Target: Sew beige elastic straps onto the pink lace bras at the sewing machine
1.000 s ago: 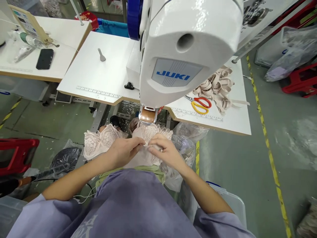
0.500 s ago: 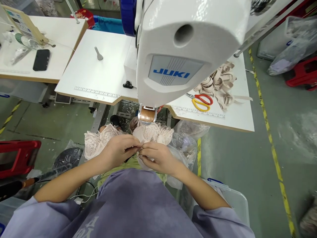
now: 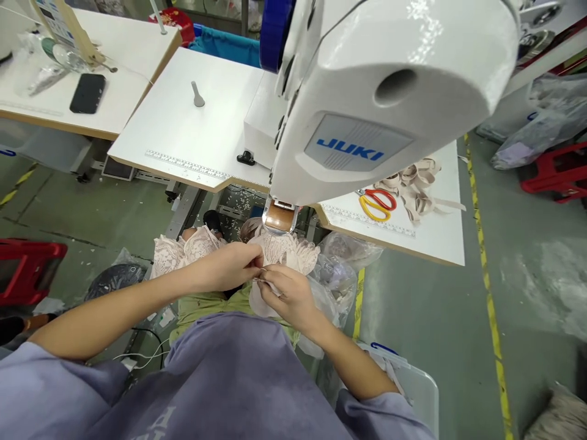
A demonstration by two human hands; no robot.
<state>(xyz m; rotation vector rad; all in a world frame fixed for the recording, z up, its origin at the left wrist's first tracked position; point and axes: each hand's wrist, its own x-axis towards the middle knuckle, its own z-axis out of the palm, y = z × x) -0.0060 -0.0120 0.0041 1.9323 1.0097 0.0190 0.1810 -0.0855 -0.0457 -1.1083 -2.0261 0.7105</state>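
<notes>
A pale pink lace bra [image 3: 288, 250] is spread over my lap, part of it beneath the head of the white sewing machine [image 3: 353, 146]. My left hand [image 3: 236, 266] is closed, pinching a thin edge of the bra between thumb and fingers. Fingertip to fingertip with it, my right hand [image 3: 290, 296] is also closed on that edge, and smooth pale cloth hangs below. The exact bit between the fingertips is small and partly hidden. Just beyond the hands is the machine's brown-and-metal lower end [image 3: 279, 218].
On the white table [image 3: 183, 134], red-and-yellow scissors [image 3: 378, 205] lie beside a heap of beige straps [image 3: 415, 183]. A phone [image 3: 88, 93] rests on the neighbouring table. Clear plastic bags [image 3: 337, 275] hang at right, above a clear bin [image 3: 419, 385]. Red stools [image 3: 30, 269] stand on the floor.
The view has turned and shifted slightly, so the machine appears larger and further right. My left hand has rolled a little, its knuckles higher; both hands keep pinching the bra's edge.
</notes>
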